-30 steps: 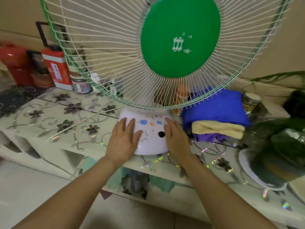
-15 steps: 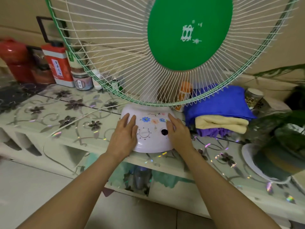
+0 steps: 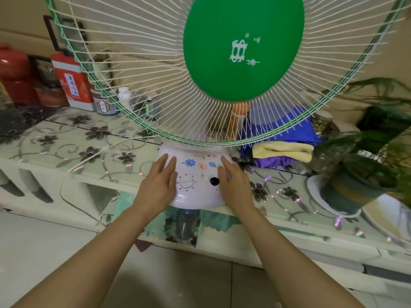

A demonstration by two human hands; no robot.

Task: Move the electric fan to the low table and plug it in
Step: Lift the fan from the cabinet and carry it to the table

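Flanking the fan base [image 3: 195,196], your left grip [image 3: 159,185] and right grip [image 3: 233,181] press flat, fingers straight, clasping nothing; the fan [image 3: 243,47] stands upright at the near edge of the bench [image 3: 66,150], equally close to both.

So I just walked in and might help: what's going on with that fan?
A person has both hands on the fan's white base: left hand and right hand lie flat on either side of its dial, fingers straight. The base sits at the front edge of the low table, beside folded towels. A white cord trails left; no plug is in view.
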